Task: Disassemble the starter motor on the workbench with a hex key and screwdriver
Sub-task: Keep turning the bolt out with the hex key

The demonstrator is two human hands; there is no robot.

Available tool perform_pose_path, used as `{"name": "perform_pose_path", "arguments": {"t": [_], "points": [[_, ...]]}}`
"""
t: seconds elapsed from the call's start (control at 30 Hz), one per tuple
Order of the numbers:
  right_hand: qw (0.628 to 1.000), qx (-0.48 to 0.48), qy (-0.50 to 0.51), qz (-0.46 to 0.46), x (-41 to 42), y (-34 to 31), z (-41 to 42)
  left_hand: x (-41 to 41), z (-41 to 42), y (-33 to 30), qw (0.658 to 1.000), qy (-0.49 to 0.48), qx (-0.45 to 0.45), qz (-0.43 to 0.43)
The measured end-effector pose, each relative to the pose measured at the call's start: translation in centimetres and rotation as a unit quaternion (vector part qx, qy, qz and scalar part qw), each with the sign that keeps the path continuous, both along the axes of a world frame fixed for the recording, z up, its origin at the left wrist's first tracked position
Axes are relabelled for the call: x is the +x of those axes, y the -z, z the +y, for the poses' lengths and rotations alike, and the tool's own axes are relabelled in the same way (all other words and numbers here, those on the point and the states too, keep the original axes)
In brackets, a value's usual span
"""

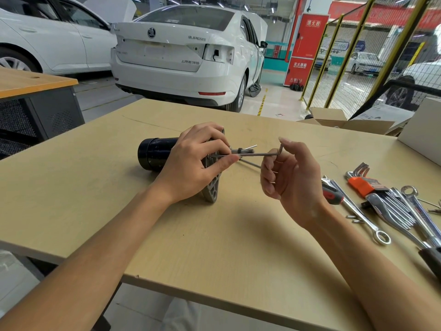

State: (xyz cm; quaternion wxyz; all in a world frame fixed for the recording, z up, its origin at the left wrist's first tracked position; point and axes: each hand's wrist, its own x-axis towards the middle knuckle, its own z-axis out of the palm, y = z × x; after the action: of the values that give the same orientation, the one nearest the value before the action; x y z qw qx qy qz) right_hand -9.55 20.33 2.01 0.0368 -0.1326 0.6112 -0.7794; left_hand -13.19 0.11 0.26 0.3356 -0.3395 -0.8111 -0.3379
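The motor [156, 152] lay on its side on the surface [214, 235], black end to the left, flange facing right. The left hand [195, 163] pinched the hex key [260, 153] where its tip met the flange. The key's long shaft ran rightward, level with the motor's axis, to its bent end, which the right hand [290, 177] touched with loosely curled fingers; whether it truly gripped was unclear. The right hand looked better placed to turn it.

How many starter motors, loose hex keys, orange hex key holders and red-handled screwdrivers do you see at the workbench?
Black cylindrical starter motor: 1
Loose silver L-shaped hex key: 1
Orange plastic hex key holder: 1
Red-and-black-handled screwdriver: 1
Total: 4
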Motion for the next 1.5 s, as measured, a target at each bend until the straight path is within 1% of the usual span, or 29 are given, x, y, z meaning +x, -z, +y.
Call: {"name": "perform_pose_path", "arguments": {"t": [0.23,0.37,0.43,0.6,0.67,0.8,1.07,1.23,1.33,1.4,1.5], "points": [[0.996,-0.014,0.090,0.005,-0.2,0.5,-0.2,0.0,-0.1,0.0,1.000,-0.001,-0.001,-0.006],[0.977,0.028,0.193,0.084,-0.2,1.6,-0.9,0.0,-0.1,0.0,1.000,-0.004,-0.011,0.004],[0.966,0.051,0.228,0.109,-0.1,2.3,-1.4,0.0,-0.1,0.0,1.000,-0.004,-0.015,0.009],[0.959,0.045,0.260,0.108,0.2,2.8,-1.9,0.0,-0.1,0.0,1.000,-0.003,-0.012,0.019],[0.956,0.037,0.267,0.120,0.5,2.6,-2.0,0.0,-0.1,0.0,1.000,-0.002,-0.013,0.017],[0.945,0.053,0.292,0.138,0.9,2.4,-2.3,0.0,-0.1,0.0,1.000,0.000,-0.011,0.016],[0.945,0.073,0.278,0.158,1.1,1.9,-2.3,0.2,0.0,-0.1,1.000,0.005,0.003,-0.001],[0.955,0.064,0.275,0.086,0.6,2.1,-2.0,0.1,0.0,-0.1,1.000,0.005,0.001,0.001],[0.970,0.011,0.239,0.035,0.5,1.7,-1.8,0.1,-0.1,0.0,1.000,0.006,-0.001,0.006],[0.978,-0.004,0.211,0.008,0.5,1.6,-1.8,0.1,-0.1,0.0,1.000,0.007,-0.001,0.009],[0.986,-0.015,0.166,0.002,0.5,1.5,-1.8,0.1,-0.1,0.0,1.000,0.007,0.000,0.013]]}}
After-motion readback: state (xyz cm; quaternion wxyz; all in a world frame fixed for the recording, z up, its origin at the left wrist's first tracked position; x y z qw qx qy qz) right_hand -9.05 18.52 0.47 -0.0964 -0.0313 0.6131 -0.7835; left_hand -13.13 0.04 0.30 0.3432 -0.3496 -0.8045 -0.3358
